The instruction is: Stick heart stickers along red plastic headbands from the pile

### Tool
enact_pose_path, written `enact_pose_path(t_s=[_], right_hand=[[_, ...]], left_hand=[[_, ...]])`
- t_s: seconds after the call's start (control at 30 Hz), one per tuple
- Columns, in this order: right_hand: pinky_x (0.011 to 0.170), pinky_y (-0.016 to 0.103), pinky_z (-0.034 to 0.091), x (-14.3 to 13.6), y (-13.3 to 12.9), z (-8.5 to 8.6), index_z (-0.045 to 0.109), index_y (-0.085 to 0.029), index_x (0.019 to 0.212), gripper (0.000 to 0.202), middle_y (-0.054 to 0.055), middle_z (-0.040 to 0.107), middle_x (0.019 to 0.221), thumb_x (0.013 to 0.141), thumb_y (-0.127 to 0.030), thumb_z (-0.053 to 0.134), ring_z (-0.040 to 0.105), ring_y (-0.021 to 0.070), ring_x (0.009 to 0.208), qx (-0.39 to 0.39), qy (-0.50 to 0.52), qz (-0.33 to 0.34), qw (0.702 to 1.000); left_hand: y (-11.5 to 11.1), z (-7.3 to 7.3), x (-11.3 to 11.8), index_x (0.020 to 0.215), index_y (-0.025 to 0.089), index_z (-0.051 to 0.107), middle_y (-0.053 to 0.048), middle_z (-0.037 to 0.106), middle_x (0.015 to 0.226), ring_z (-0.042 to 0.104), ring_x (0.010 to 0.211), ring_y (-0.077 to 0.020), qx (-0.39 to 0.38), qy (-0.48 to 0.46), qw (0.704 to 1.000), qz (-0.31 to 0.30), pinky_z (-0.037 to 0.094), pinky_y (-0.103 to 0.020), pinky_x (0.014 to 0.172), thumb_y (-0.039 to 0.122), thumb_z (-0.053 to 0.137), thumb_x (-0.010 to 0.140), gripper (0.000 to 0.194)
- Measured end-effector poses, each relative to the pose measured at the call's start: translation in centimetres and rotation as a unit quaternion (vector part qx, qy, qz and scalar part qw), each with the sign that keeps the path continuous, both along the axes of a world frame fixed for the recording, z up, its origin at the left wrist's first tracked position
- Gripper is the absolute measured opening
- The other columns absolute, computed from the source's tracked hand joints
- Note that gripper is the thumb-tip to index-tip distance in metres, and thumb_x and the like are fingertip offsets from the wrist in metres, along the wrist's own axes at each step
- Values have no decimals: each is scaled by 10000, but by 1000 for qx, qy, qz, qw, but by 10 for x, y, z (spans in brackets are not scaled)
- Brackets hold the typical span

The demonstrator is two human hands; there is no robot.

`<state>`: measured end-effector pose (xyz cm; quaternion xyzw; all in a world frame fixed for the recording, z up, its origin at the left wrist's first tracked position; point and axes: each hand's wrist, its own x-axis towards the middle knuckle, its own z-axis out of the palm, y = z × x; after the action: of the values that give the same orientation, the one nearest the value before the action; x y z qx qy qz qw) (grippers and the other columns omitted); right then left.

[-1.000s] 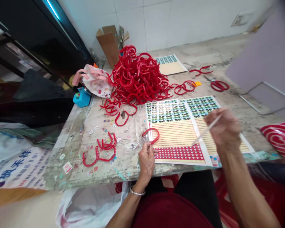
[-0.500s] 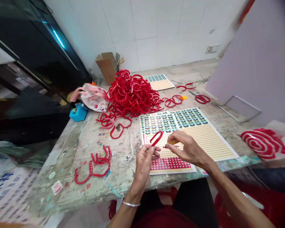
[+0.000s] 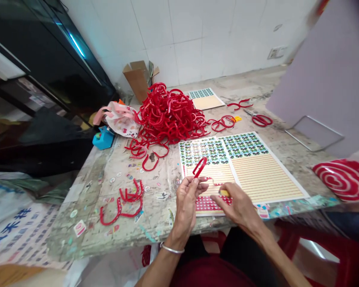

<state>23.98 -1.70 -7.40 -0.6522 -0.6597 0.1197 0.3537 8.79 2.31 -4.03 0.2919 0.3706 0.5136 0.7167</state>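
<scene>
My left hand [image 3: 188,195] pinches a red headband [image 3: 200,166], its curved end pointing up and away from me. Lower and to the right, my right hand [image 3: 237,203] is curled around a small yellow object [image 3: 224,193], mostly hidden by the fingers; its kind cannot be made out. Both hands are over a sticker sheet [image 3: 208,170] with rows of small pictures at the top and red hearts near its front edge. A thin red-and-white strip shows between the hands; whether it is loose or on the sheet is unclear. Several red headbands [image 3: 130,214] with pale dots lie at left.
A big heap of red headbands [image 3: 173,115] stands at the back. Beyond the second sheet [image 3: 269,175] are red-handled scissors [image 3: 261,120] and a bent metal frame [image 3: 314,133]. A blue tape dispenser [image 3: 103,139], a white bag [image 3: 122,121] and a cardboard box [image 3: 137,81] stand back left.
My right hand has moved down, away from the headband, turning so the yellow object points differently. My left hand still holds the headband. The whole view has shifted slightly.
</scene>
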Motion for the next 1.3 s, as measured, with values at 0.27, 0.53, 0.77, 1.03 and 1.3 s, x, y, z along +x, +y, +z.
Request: enact_pose_path(t_s=[0.27, 0.53, 0.77, 1.03, 1.3], right_hand=[[625, 313, 479, -31, 5, 0, 644, -223, 948, 290, 50, 647, 853, 812, -467, 565, 576, 158, 676, -116, 609, -13, 785], [786, 278, 440, -21, 10, 17, 599, -208, 772, 87, 34, 602, 983, 788, -278, 648, 549, 161, 917, 22, 524, -24, 851], [1015, 359, 335, -6, 15, 26, 575, -210, 787, 84, 56, 507, 1321, 839, -276, 586, 418, 219, 1248, -41, 453, 93, 886], [955, 328, 384, -4, 17, 15, 606, -202, 785, 105, 65, 556, 1202, 837, -292, 587, 511, 194, 1112, -40, 413, 100, 904], [876, 318, 439, -5, 20, 18, 589, -191, 751, 144, 76, 555, 1114, 832, -310, 584, 541, 188, 1015, -29, 386, 97, 917]], left_hand=[[-6, 5, 7, 861, 128, 596, -74, 695, 899, 635, 694, -121, 8, 7, 999, -31, 492, -271, 732, 253, 595, 822, 131], [-15, -5, 7, 839, 128, 643, -20, 637, 766, 581, 650, -93, -45, 6, 999, -25, 496, -235, 674, 254, 657, 771, 144], [-21, -1, 8, 795, 89, 632, -33, 629, 719, 541, 536, -62, -69, -6, 994, -84, 461, -203, 600, 206, 623, 785, 118], [-22, -3, 8, 800, 83, 632, -42, 645, 710, 557, 536, -75, -79, 10, 993, -84, 466, -226, 622, 165, 610, 773, 89], [-23, -4, 9, 789, 86, 628, -42, 645, 705, 556, 534, -74, -74, 18, 993, -87, 462, -219, 617, 173, 614, 770, 90]])
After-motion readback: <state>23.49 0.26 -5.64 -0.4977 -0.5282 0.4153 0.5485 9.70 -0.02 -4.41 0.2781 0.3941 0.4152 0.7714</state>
